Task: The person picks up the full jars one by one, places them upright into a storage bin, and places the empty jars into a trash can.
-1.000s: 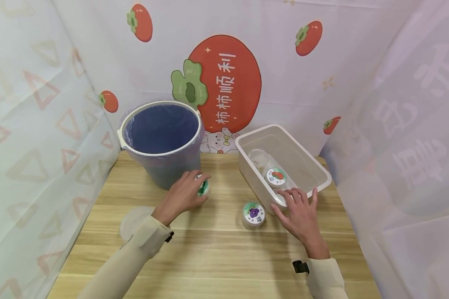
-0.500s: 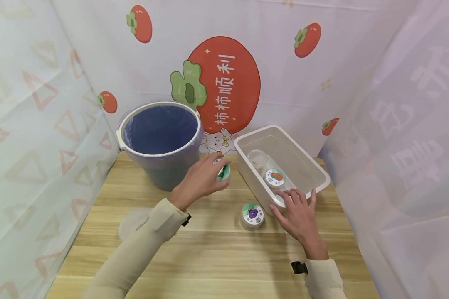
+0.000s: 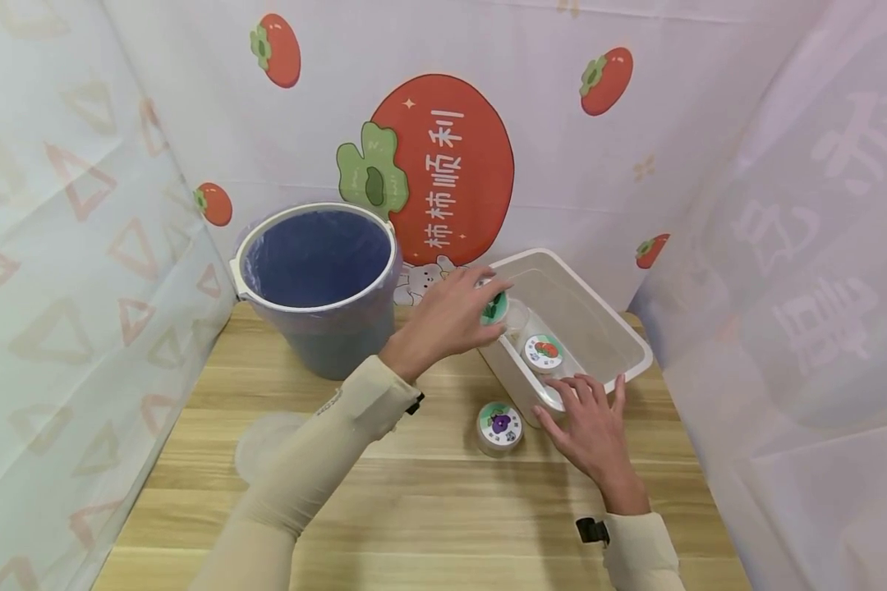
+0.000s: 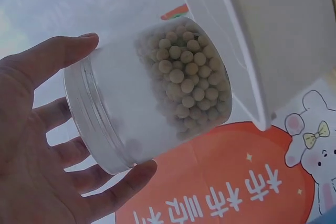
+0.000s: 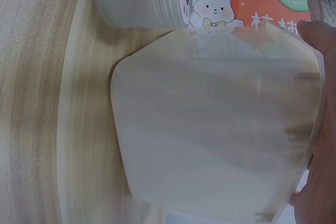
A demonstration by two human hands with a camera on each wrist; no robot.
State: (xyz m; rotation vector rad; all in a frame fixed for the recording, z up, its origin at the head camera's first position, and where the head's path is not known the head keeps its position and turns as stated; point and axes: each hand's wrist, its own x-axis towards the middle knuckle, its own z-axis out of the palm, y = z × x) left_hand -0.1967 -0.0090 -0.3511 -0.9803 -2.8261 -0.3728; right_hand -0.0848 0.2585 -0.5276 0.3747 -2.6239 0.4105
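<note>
My left hand [image 3: 443, 324] holds a clear jar [image 4: 157, 98] by its lid end, over the left rim of a white plastic bin [image 3: 602, 308]. Small round beige balls fill the jar's lower part, and its lid bears a green and white label. With fingers over the rim and thumb outside, my right hand [image 3: 591, 431] grips the bin's near end. Inside the bin are a jar with a tomato label [image 3: 543, 353] and another clear round container [image 3: 516, 316], partly hidden. A jar with an eggplant label [image 3: 499, 424] stands on the table just left of the bin.
A blue-grey bucket [image 3: 333, 345] with a plastic liner and white rim stands at the back left. A translucent round disc [image 3: 259, 447] lies on the wooden table [image 3: 429, 525], partly behind my left sleeve. Printed cloth walls [image 3: 547, 164] enclose the back and sides.
My left hand has carried the jar from the table beside the bucket up and to the right, to the bin's rim. The right hand has stayed on the bin.
</note>
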